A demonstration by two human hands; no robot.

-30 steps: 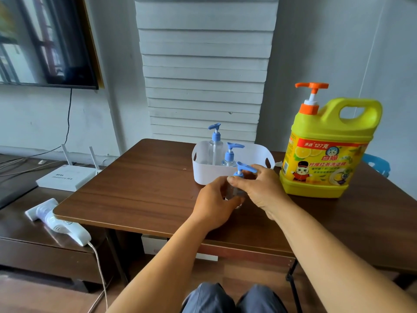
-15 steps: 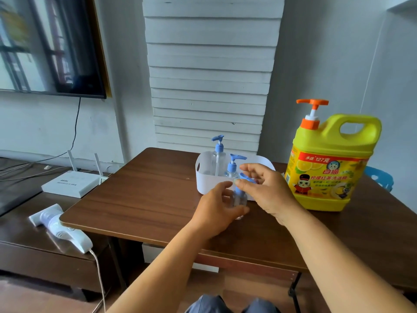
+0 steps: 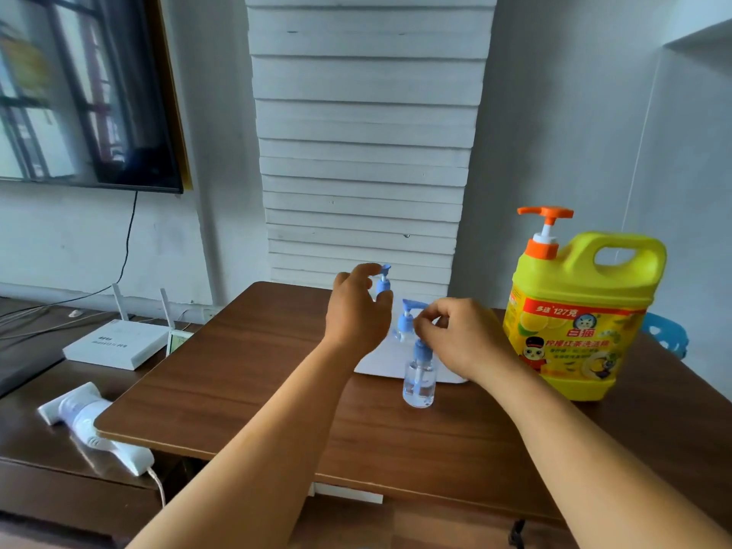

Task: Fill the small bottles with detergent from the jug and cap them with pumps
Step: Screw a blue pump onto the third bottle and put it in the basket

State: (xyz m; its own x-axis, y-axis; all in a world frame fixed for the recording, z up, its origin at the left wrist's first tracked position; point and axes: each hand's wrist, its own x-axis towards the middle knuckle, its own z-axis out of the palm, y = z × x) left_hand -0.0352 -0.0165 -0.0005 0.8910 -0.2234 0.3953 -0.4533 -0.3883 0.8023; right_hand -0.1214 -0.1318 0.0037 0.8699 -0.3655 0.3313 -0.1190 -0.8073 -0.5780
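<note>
A small clear bottle [image 3: 419,384] with a blue pump stands on the brown table [image 3: 245,374] in front of the white basket [image 3: 370,364]. My right hand [image 3: 459,336] pinches this bottle's pump head, which its fingers hide. My left hand [image 3: 356,311] reaches into the basket, and its fingers curl round the blue pump of the tall bottle [image 3: 383,282]. A second blue-pump bottle [image 3: 406,319] stands in the basket between my hands. The yellow detergent jug [image 3: 582,311] with an orange pump stands upright at the right.
A white router [image 3: 119,344] and a white handheld device [image 3: 85,423] on a cord lie on the lower dark cabinet to the left. A screen hangs on the left wall. A blue chair back [image 3: 665,336] shows behind the jug.
My left hand let go of the small bottle and moved up to the tall bottle's pump in the basket. The small bottle now stands on the table. The camera view tilted upward.
</note>
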